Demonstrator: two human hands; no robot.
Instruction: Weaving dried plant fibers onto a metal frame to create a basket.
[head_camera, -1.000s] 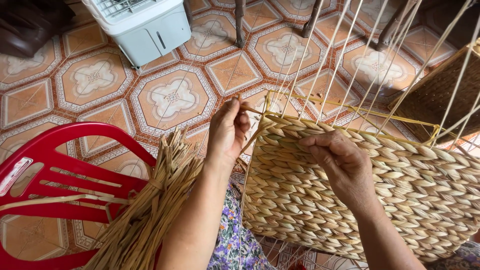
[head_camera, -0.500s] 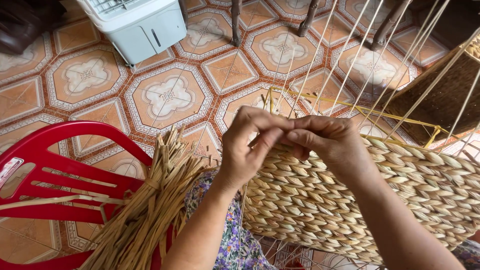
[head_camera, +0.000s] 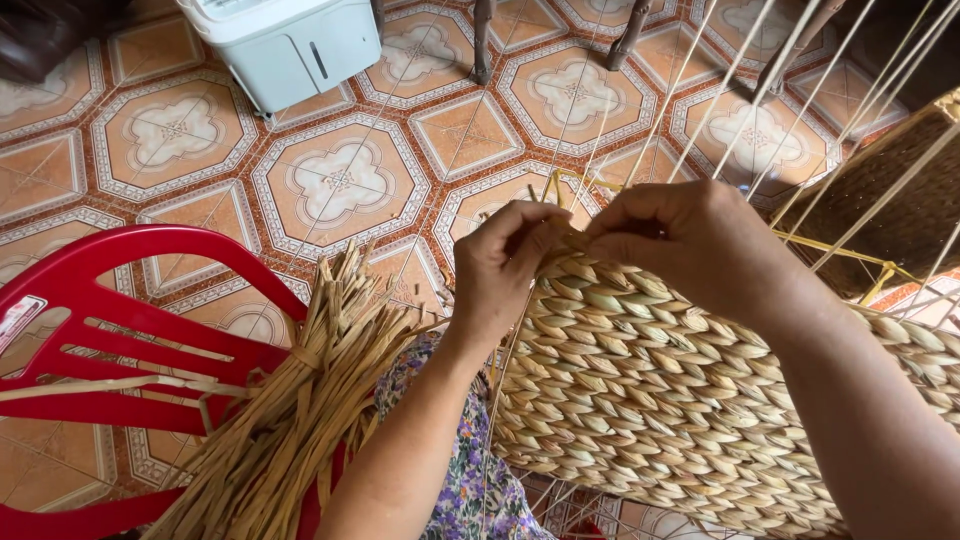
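Note:
A half-woven basket of pale straw (head_camera: 650, 400) lies across my lap on a yellow wire frame (head_camera: 850, 250). My left hand (head_camera: 505, 265) pinches a straw strand at the basket's upper left edge. My right hand (head_camera: 690, 235) meets it from the right, fingers closed on the same strand at the top of the weave. Thin upright strands (head_camera: 740, 110) rise from the frame past my right hand. A bundle of loose dry straw (head_camera: 300, 400) rests left of my left forearm, on the red chair.
A red plastic chair (head_camera: 120, 350) stands at the left. A white plastic box-like appliance (head_camera: 290, 50) sits on the patterned tile floor (head_camera: 340, 180) at the top. Dark furniture legs (head_camera: 480, 40) stand behind. A darker woven basket (head_camera: 890, 200) is at the right.
My hands, apart a second ago, have come together at the basket's top left edge. The camera has moved closer.

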